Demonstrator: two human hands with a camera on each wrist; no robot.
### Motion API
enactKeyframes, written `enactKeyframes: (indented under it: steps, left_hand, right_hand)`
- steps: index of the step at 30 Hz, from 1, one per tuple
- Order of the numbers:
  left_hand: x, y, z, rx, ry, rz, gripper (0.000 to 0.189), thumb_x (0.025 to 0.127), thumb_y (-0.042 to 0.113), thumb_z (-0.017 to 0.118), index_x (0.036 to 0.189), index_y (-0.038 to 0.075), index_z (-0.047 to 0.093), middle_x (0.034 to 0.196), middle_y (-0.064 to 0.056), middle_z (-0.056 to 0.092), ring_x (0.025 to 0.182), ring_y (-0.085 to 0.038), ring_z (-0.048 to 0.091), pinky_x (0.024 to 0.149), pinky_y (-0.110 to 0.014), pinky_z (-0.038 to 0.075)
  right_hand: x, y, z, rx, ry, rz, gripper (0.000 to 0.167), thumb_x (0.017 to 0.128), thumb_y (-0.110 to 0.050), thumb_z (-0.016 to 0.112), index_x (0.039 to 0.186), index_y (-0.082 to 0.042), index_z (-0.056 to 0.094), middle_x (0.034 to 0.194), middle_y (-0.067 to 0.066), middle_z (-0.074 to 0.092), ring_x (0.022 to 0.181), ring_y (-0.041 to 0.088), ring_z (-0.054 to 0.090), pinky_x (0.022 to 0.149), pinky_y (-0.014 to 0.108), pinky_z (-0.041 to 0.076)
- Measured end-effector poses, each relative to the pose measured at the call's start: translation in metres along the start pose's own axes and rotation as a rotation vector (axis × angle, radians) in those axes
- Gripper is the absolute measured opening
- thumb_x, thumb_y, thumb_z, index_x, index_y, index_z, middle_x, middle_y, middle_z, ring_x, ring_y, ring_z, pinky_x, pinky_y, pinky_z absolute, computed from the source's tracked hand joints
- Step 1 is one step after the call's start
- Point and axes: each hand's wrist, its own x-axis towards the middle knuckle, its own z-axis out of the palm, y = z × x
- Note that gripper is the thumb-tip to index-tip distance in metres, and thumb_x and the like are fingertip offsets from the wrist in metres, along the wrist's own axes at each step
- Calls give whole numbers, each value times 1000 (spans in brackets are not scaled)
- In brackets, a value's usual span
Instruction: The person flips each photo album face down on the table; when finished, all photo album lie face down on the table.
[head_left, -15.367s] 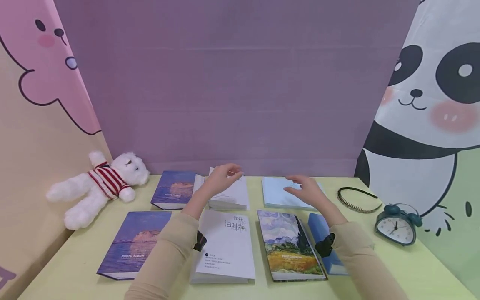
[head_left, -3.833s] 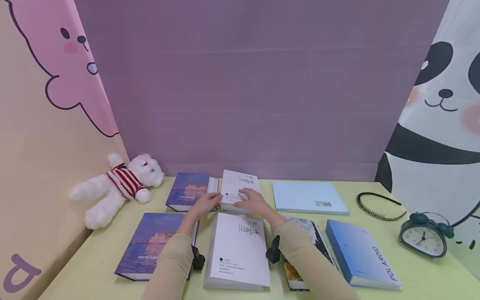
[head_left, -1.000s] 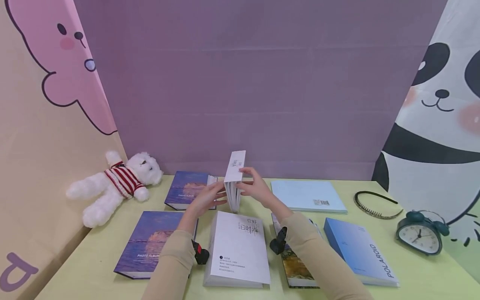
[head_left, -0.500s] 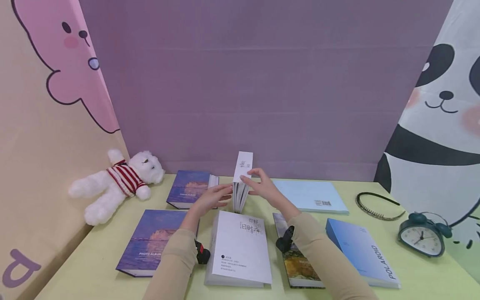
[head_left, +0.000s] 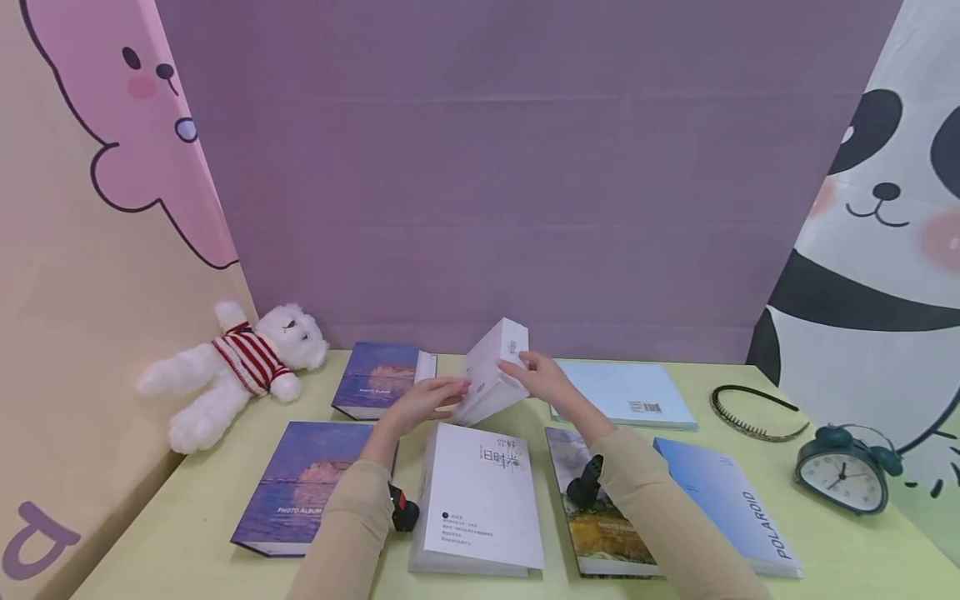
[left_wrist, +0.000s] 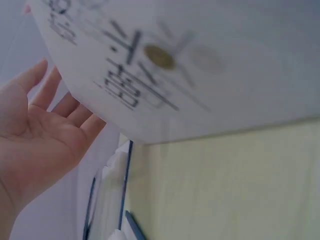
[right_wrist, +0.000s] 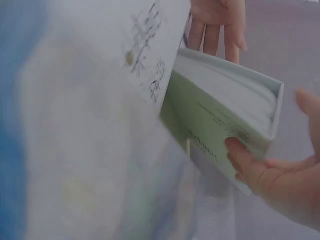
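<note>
In the head view a small white photo album (head_left: 491,375) stands tilted over the back of the table, spine upward. My right hand (head_left: 542,375) grips its right end, with fingers against the greenish cover in the right wrist view. My left hand (head_left: 423,404) has its fingertips at the album's left side, its fingers extended in the left wrist view. Directly in front lies a larger white photo album (head_left: 480,508) with dark lettering, which looms blurred in both wrist views.
Two purple-blue albums (head_left: 300,483) lie at left. A landscape-painted album (head_left: 607,533), a blue POLAROID album (head_left: 723,500) and a pale blue album (head_left: 615,387) lie at right. A white teddy bear (head_left: 243,362), a headband (head_left: 750,421) and an alarm clock (head_left: 843,475) stand at the sides.
The small album, first lying flat, was raised on edge; over the last half second it has turned and tilted, showing its broad face. The right hand has moved slightly right with it.
</note>
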Motion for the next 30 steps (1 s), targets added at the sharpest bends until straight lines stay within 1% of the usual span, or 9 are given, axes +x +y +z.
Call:
enactKeyframes:
  steps: [4, 7, 10, 12, 14, 17, 19, 21, 30]
  left_hand:
    - [1, -7, -3, 6, 37, -18, 41, 101, 22, 44, 136, 0, 47, 141, -19, 46, 133, -32, 40, 106, -47, 38]
    - [0, -9, -3, 22, 51, -33, 40, 100, 20, 45, 135, 0, 48, 141, -19, 45, 133, -33, 39, 107, -47, 37]
    - [0, -9, -3, 68, 93, -53, 39, 100, 18, 46, 134, 0, 50, 141, -20, 44, 129, -32, 44, 104, -45, 40]
    - [0, -9, -2, 106, 136, -63, 37, 99, 16, 47, 133, 0, 51, 139, -20, 47, 120, -26, 50, 99, -42, 45]
    - [1, -8, -2, 118, 167, -75, 37, 99, 15, 48, 132, 0, 51, 118, -20, 56, 96, -21, 53, 88, -36, 47]
    - [2, -10, -1, 134, 202, -71, 37, 98, 12, 48, 132, -2, 51, 113, -18, 58, 92, -18, 54, 85, -34, 49]
    - [2, -11, -1, 132, 208, -74, 37, 98, 10, 48, 132, -3, 50, 113, -22, 57, 97, -26, 58, 89, -36, 50]
    - [2, -13, -1, 148, 220, -66, 37, 97, 9, 49, 132, -4, 50, 132, -24, 51, 117, -32, 54, 94, -41, 49]
    - [1, -12, -1, 197, 212, -49, 37, 93, 6, 55, 129, -3, 53, 132, -24, 51, 124, -35, 49, 95, -41, 49]
  right_hand:
    - [1, 10, -2, -12, -69, 30, 77, 89, -45, 59, 145, -1, 30, 147, 24, 34, 131, 38, 39, 102, 50, 41]
    - [2, 16, -4, 19, -97, 64, 76, 88, -41, 62, 145, -1, 31, 148, 23, 32, 133, 37, 36, 102, 50, 41]
    - [4, 21, -6, 42, -127, 91, 73, 89, -38, 62, 145, -2, 31, 148, 22, 33, 131, 38, 40, 99, 49, 43]
    - [4, 23, -7, 56, -150, 102, 71, 90, -35, 61, 145, -3, 31, 148, 21, 33, 130, 38, 41, 99, 49, 43]
    - [5, 25, -9, 73, -168, 102, 68, 91, -32, 60, 145, -2, 31, 148, 21, 33, 130, 39, 41, 100, 50, 43]
    - [5, 27, -10, 95, -186, 95, 65, 92, -28, 58, 145, -2, 31, 147, 21, 35, 130, 38, 41, 100, 49, 43]
    - [6, 28, -10, 110, -195, 88, 63, 93, -26, 57, 145, -2, 31, 144, 21, 39, 127, 38, 45, 98, 48, 44]
    - [7, 31, -9, 111, -206, 81, 60, 95, -23, 55, 145, -1, 31, 143, 21, 41, 126, 37, 46, 98, 48, 45]
    - [8, 37, -7, 69, -236, 79, 58, 95, -8, 52, 145, 6, 26, 147, 26, 32, 130, 40, 40, 98, 46, 46]
